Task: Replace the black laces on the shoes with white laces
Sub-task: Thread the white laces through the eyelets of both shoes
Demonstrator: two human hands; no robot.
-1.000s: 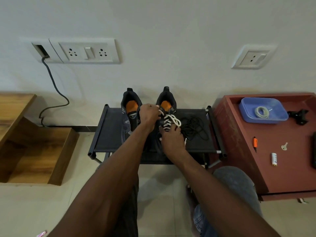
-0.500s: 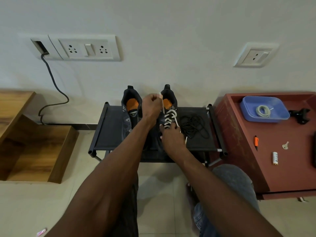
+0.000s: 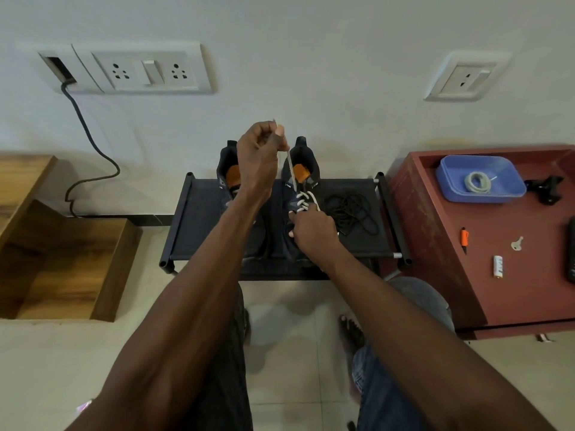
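White lace point(image 3: 291, 169) taut, near-vertical

White wall point(image 3: 311, 42) with sockets point(image 3: 146, 70); tiled floor point(image 3: 289, 353); red cabinet point(image 3: 435, 259); wooden steps point(image 3: 62, 259).

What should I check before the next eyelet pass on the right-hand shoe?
1. Lace end held: left hand pinches the white lace near its tip, pulled taut above the shoe. Ok.
2. Shoe steadied: right hand rests on the right-hand shoe on the rack. Ok.
3. Lower rows threaded: white crossings show over the tongue. Ok.
4. Other lace end: a white loop runs toward the right hand, but its end is hidden. Cannot tell.
5. Old lace clear: black lace lies in a pile on the rack beside the shoe. Ok.
6. Left-hand shoe: lacing area hidden by the forearm. Cannot tell.
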